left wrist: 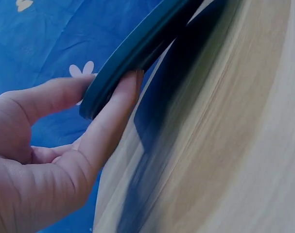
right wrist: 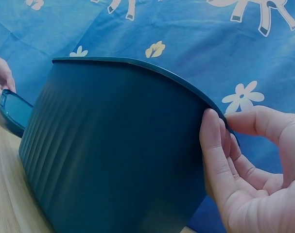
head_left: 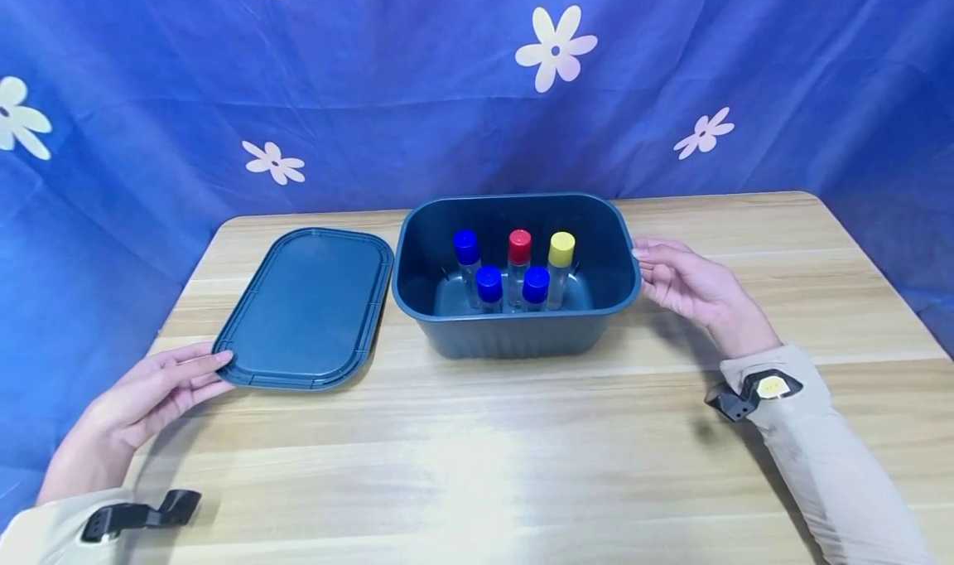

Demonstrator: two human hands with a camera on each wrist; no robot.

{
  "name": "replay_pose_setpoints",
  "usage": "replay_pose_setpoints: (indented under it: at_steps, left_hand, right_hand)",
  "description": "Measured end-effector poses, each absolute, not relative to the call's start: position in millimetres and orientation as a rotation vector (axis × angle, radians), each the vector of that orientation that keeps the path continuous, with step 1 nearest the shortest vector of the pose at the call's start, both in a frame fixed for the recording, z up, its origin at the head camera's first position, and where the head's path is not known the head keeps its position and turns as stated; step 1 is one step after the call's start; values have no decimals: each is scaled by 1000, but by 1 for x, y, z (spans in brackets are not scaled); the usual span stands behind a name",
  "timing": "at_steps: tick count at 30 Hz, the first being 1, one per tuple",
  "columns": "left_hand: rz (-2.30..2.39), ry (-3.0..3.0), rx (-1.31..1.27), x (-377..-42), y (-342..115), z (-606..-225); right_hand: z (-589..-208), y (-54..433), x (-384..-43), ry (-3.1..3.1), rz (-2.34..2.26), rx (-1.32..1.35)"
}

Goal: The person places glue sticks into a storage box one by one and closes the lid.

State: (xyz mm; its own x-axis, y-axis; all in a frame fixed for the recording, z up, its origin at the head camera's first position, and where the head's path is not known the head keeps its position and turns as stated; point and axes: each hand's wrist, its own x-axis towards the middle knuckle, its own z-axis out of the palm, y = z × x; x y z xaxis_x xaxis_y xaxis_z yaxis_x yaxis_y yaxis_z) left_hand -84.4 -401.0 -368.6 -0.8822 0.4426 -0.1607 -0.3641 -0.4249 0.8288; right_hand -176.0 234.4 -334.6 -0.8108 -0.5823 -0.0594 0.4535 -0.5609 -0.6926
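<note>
My left hand (head_left: 160, 391) pinches the near left corner of a flat dark teal lid (head_left: 313, 300), thumb on top and fingers beneath. In the left wrist view the lid's edge (left wrist: 132, 58) is tilted up off the table. With thumb and fingers, my right hand (head_left: 689, 283) grips the right rim of a deep teal storage box (head_left: 514, 333), whose ribbed side (right wrist: 103, 141) fills the right wrist view. Clear bottles stand upright in the box: three with blue caps (head_left: 466, 247), one with a red cap (head_left: 519, 246), one with a yellow cap (head_left: 561, 249). Box walls hide the lower parts of the nearer ones.
A wooden table (head_left: 462, 457) lies under everything, its back edge just behind the box. Behind it hangs a blue cloth (head_left: 417, 76) with white flowers. Black straps with small devices (head_left: 756, 391) sit on both sleeved wrists.
</note>
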Motion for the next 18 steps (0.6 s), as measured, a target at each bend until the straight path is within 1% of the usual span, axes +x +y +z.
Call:
replay_pose_setpoints:
  at_steps: [12, 18]
  left_hand:
    - [2370, 1246, 178, -84, -394, -365]
    - [2428, 1281, 89, -82, -392, -363]
  right_hand:
    - [-334, 235, -177, 943, -2338, -240]
    - [-336, 235, -176, 941, -2337, -251]
